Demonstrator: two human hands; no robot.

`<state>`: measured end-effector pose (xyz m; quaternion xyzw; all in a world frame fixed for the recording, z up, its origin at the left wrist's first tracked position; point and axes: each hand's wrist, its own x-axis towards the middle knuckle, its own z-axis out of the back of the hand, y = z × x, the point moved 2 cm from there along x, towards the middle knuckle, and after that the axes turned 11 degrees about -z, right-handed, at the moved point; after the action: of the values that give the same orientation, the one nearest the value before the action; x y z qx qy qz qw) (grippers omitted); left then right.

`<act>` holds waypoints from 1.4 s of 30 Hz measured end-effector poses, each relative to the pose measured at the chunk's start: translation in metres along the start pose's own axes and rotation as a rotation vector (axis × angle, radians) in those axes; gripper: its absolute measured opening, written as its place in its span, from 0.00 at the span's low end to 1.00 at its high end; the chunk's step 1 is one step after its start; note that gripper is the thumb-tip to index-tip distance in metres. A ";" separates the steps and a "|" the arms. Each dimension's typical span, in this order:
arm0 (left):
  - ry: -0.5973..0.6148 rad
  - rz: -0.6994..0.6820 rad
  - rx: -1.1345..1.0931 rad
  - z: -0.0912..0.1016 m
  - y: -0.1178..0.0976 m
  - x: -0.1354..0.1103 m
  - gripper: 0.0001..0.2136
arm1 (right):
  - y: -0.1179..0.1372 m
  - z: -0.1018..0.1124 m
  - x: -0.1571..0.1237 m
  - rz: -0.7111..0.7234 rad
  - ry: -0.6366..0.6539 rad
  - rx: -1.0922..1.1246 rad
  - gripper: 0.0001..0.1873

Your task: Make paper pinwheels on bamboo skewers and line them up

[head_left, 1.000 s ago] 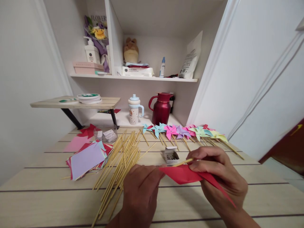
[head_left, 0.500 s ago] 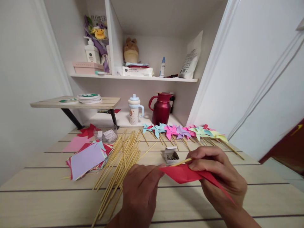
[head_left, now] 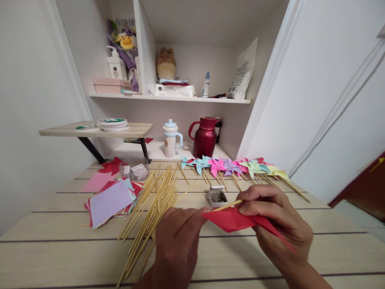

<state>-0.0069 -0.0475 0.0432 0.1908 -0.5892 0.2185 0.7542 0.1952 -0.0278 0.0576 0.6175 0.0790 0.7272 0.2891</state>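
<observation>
Close to the viewer, just above the wooden table (head_left: pixel 60 249), the left hand (head_left: pixel 177 241) pinches the left corner of a folded red paper (head_left: pixel 231 220), while the right hand (head_left: pixel 276 222) grips its right side together with a thin stick (head_left: pixel 227 206). Beyond lie a pile of sticks (head_left: pixel 150 204), an open pin box (head_left: pixel 217 196), stacked coloured sheets (head_left: pixel 110 198), then a row of pinwheels (head_left: pixel 234 166) and a red jug (head_left: pixel 205 138). Hands and paper sit almost exactly as they did a second ago.

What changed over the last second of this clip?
Nothing visibly changed. The left hand still pinches the tip of the red paper, and the right hand still holds it with a wooden stick. The stick pile and pinwheels lie as before.
</observation>
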 end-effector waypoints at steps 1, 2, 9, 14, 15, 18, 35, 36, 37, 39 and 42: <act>0.001 0.000 -0.004 0.000 0.000 0.000 0.11 | 0.000 0.000 0.000 0.000 0.005 -0.002 0.13; 0.004 0.003 -0.007 0.000 0.000 0.000 0.11 | 0.000 -0.001 0.001 -0.002 0.009 -0.006 0.13; 0.021 0.005 -0.004 0.000 0.001 -0.003 0.12 | 0.000 0.000 0.002 -0.005 0.018 -0.016 0.14; 0.032 -0.002 0.000 0.000 0.002 -0.004 0.13 | 0.000 0.000 0.002 -0.004 0.020 -0.030 0.13; 0.029 -0.007 0.005 0.001 0.002 -0.003 0.13 | 0.000 0.000 0.002 -0.008 0.022 -0.030 0.12; 0.030 -0.047 0.019 0.002 0.002 -0.002 0.12 | 0.000 0.000 0.002 -0.012 0.026 -0.028 0.12; 0.182 -0.355 0.224 0.023 0.000 0.012 0.17 | 0.000 0.000 -0.001 -0.004 0.005 -0.012 0.15; 0.178 -0.359 0.219 0.023 0.000 0.012 0.18 | 0.000 0.000 -0.001 0.004 -0.003 -0.005 0.15; 0.173 -0.362 0.214 0.023 0.000 0.012 0.18 | 0.001 -0.001 -0.001 0.013 -0.013 0.001 0.15; 0.178 -0.367 0.202 0.023 0.001 0.012 0.18 | 0.002 -0.001 -0.001 0.028 -0.030 0.002 0.14; 0.169 -0.357 0.199 0.023 0.001 0.011 0.19 | 0.004 -0.001 -0.001 0.041 -0.023 -0.008 0.13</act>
<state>-0.0240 -0.0580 0.0593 0.3468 -0.4561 0.1538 0.8050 0.1929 -0.0318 0.0585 0.6260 0.0601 0.7263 0.2774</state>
